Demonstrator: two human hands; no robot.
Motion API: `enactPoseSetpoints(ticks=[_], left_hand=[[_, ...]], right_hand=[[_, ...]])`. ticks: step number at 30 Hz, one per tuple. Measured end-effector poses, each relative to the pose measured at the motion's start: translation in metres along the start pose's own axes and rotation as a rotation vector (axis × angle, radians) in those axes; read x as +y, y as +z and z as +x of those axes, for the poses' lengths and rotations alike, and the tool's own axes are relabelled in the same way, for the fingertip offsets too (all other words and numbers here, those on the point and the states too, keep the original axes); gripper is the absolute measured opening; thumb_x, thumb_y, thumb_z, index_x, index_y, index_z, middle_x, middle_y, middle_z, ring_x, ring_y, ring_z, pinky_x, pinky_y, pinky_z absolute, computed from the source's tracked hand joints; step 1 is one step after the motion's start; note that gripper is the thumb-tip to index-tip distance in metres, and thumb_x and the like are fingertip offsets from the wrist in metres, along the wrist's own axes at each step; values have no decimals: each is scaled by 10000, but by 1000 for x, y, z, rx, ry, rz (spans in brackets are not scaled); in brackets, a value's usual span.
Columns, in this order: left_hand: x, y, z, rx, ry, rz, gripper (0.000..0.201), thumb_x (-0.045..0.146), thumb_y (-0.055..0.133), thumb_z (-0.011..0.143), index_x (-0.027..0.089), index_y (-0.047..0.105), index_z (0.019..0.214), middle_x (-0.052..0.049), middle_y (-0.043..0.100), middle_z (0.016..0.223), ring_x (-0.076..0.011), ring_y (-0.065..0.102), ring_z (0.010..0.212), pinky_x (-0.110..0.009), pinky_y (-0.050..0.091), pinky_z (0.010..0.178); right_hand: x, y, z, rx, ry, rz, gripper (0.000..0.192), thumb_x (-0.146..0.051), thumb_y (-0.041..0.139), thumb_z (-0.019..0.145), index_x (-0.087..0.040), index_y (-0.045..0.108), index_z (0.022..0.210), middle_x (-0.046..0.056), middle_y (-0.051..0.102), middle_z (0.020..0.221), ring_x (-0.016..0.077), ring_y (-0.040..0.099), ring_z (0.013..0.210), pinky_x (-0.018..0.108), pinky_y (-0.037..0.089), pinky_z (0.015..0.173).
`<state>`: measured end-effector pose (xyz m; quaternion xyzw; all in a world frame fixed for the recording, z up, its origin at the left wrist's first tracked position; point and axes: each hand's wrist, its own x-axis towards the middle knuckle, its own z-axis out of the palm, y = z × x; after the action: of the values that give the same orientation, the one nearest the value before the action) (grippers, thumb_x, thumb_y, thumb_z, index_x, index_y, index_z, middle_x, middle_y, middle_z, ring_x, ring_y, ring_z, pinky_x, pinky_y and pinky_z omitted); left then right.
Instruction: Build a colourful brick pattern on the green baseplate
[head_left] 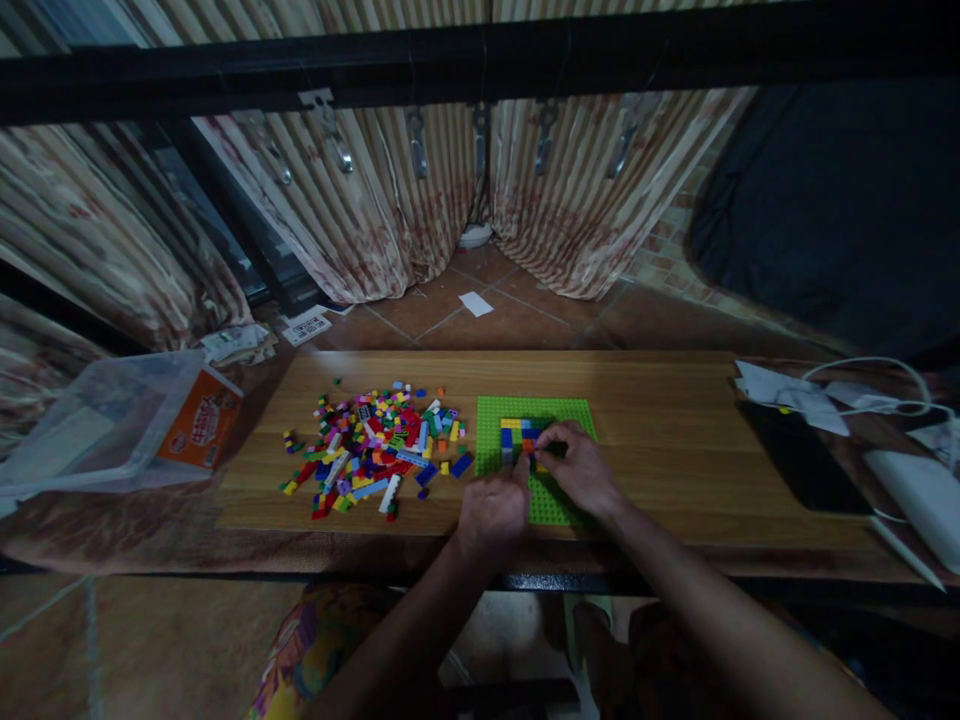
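A green studded baseplate [499,405] lies on the wooden board, with a block of joined toy bricks [517,424] in yellow, blue, white and red near its middle. My left hand [495,510] rests over the plate's near left corner, fingers mostly curled and the index finger reaching to the bricks. From the right, my right hand [577,465] pinches at the same spot, thumb and index finger together at a small orange-red toy brick [528,446]. Both sets of fingertips nearly meet there and hide part of the build.
Left of the baseplate spreads a pile of loose toy bricks [382,440] on the wooden board [675,430]. A clear plastic box [97,430] with an orange label stands at far left. On the right lie a black tablet-like slab [806,460], papers, white cables and a white device [915,495].
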<state>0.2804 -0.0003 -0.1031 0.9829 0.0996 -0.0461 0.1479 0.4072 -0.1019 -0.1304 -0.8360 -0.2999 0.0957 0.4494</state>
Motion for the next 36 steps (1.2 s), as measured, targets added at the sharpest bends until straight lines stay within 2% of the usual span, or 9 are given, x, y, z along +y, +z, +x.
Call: enactPoseSetpoints(ticks=[7, 12, 16, 19, 22, 28, 32, 36], left_hand=[[-1, -4, 1, 8, -26, -17, 456, 284, 441, 905, 170, 426, 1347, -80, 695, 1025, -205, 669, 863, -295, 508, 718], [-3, 5, -4, 147, 20, -42, 431, 298, 450, 893, 151, 441, 1298, -69, 698, 976, -208, 667, 829, -304, 501, 678], [10, 12, -12, 233, 4, -56, 272, 271, 402, 900, 147, 540, 1098, -51, 686, 841, -198, 647, 687, -308, 463, 575], [24, 13, -20, 251, 145, -93, 204, 268, 378, 910, 171, 555, 886, -18, 660, 739, -172, 627, 634, -292, 445, 555], [32, 14, -25, 275, 337, -120, 234, 272, 364, 923, 174, 535, 797, -10, 647, 712, -158, 620, 625, -277, 430, 534], [32, 15, -26, 170, 428, -146, 189, 287, 435, 898, 166, 550, 810, -10, 664, 741, -151, 630, 646, -249, 422, 505], [33, 16, -26, 136, 450, -122, 182, 280, 436, 892, 169, 567, 830, -8, 656, 713, -154, 627, 621, -242, 384, 470], [35, 20, -28, 98, 468, -115, 173, 289, 437, 890, 185, 572, 865, -1, 652, 700, -160, 629, 624, -241, 347, 443]], right_hand=[[-1, -1, 0, -1, -26, -43, 74, -264, 582, 708, -209, 623, 736, 31, 586, 850, 194, 562, 843, 353, 432, 812], [1, -4, 1, -33, -40, -65, 130, -320, 576, 720, -209, 638, 748, 39, 622, 859, 204, 576, 839, 361, 432, 800], [2, -9, 1, -36, -32, -112, 202, -379, 546, 754, -206, 648, 783, 47, 636, 867, 209, 585, 827, 366, 444, 782], [0, -13, 3, 4, -34, -184, 242, -406, 517, 790, -201, 639, 833, 57, 631, 892, 213, 588, 838, 376, 458, 794], [-2, -16, 5, 14, -102, -240, 290, -437, 514, 813, -196, 624, 932, 85, 609, 1017, 237, 575, 964, 417, 439, 899], [-1, -14, 2, -181, -219, -325, 518, -479, 618, 757, -240, 536, 1209, 93, 448, 1357, 280, 452, 1232, 462, 370, 1037], [2, -13, 2, -255, -231, -388, 563, -428, 651, 719, -255, 527, 1240, 86, 445, 1374, 304, 431, 1258, 504, 356, 1049], [5, -21, 6, -338, -237, -357, 539, -378, 624, 744, -266, 515, 1261, 65, 457, 1375, 276, 441, 1256, 476, 358, 1059]])
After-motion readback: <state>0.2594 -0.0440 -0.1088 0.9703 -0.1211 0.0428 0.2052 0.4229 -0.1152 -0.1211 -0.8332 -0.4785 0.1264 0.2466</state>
